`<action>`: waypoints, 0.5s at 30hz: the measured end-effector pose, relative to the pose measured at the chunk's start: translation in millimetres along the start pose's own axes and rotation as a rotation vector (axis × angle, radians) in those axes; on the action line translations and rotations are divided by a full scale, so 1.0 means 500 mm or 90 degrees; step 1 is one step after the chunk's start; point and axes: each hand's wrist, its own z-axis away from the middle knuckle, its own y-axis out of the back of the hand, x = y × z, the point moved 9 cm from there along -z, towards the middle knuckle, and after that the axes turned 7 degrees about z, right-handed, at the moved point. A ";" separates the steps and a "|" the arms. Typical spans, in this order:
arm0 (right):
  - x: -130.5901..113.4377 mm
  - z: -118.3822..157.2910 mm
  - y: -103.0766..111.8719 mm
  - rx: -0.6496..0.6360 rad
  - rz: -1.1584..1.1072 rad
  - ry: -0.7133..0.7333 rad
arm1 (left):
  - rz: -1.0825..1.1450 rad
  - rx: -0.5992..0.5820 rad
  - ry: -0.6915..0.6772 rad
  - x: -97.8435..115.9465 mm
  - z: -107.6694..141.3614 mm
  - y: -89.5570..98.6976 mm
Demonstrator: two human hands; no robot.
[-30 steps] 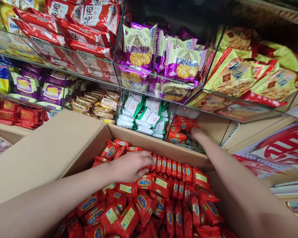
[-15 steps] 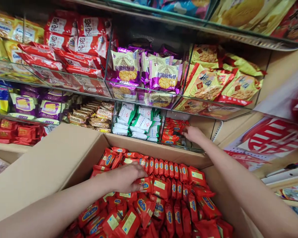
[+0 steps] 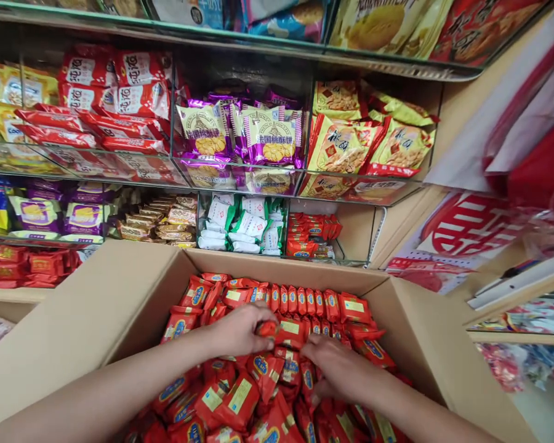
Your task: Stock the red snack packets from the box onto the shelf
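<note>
An open cardboard box (image 3: 268,264) in front of me is filled with red snack packets (image 3: 240,397) bearing blue oval labels, some in upright rows, others loose. My left hand (image 3: 244,329) is inside the box, its thumb and fingers closed around one red snack packet (image 3: 268,329). Close to its right, my right hand (image 3: 339,366) reaches down among the packets, thumb and fingers apart, fingertips touching them. Beyond the box's far edge, a shelf compartment holds similar small red packets (image 3: 311,231) stacked on its left side.
Glass-fronted shelves behind the box hold white and green packets (image 3: 244,224), purple biscuit packets (image 3: 272,135), yellow and red packets (image 3: 344,147) and red and white packets (image 3: 141,98). A box flap (image 3: 64,326) sticks out on the left. Red and white bags (image 3: 466,227) hang at right.
My right hand has come back from the shelf compartment of red packets down into the box. My left hand stays among the packets and now grips one. The view has shifted slightly.
</note>
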 end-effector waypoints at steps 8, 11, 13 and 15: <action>0.032 0.043 0.111 0.212 -0.126 0.022 | 0.414 0.112 0.083 -0.003 -0.009 0.053; 0.071 0.056 0.141 0.320 -0.273 -0.056 | 0.430 0.011 0.075 0.020 -0.006 0.019; 0.077 0.054 0.142 0.345 -0.391 -0.069 | 0.395 -0.019 0.028 0.043 -0.003 0.005; 0.066 0.046 0.137 0.353 -0.474 -0.050 | 0.366 -0.016 -0.003 0.056 -0.002 -0.004</action>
